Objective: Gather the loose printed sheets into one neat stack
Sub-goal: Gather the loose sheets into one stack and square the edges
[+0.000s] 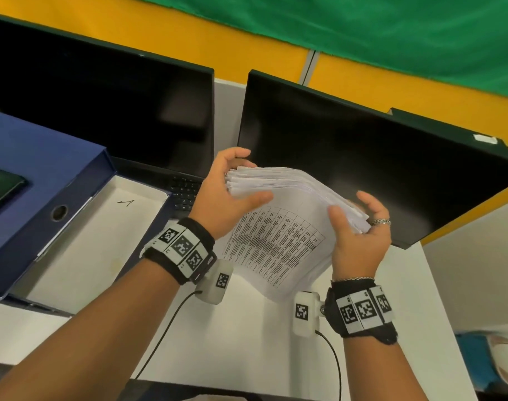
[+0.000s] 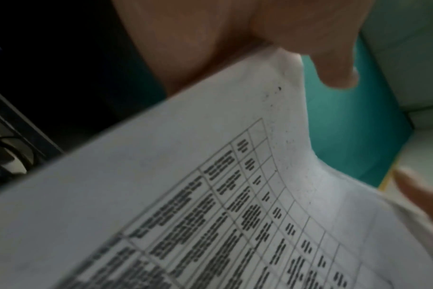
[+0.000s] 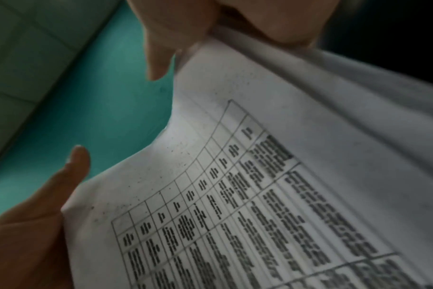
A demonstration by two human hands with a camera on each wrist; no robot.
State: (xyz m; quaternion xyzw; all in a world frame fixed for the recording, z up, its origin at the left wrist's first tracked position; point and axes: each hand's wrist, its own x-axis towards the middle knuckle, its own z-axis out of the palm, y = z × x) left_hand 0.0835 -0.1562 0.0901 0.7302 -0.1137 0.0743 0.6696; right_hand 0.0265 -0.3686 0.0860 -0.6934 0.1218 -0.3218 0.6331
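A thick stack of printed sheets (image 1: 278, 227) is held tilted above the white desk (image 1: 247, 342), a printed table on its near face and its top edges uneven. My left hand (image 1: 242, 179) grips the stack's left edge, thumb on the front and fingers curled behind. My right hand (image 1: 349, 206) grips the right edge the same way. The left wrist view shows the sheets (image 2: 210, 195) close up under my left thumb (image 2: 321, 54). In the right wrist view the sheets (image 3: 284, 176) bend between my right hand (image 3: 210, 25) and my left thumb (image 3: 62, 185).
Two dark monitors (image 1: 102, 105) (image 1: 362, 169) stand right behind the stack. An open blue box file (image 1: 44, 175) with a phone (image 1: 0, 189) on it lies to the left. A keyboard (image 1: 183, 189) sits under the left monitor. Wrist-camera cables (image 1: 165, 331) trail over the desk.
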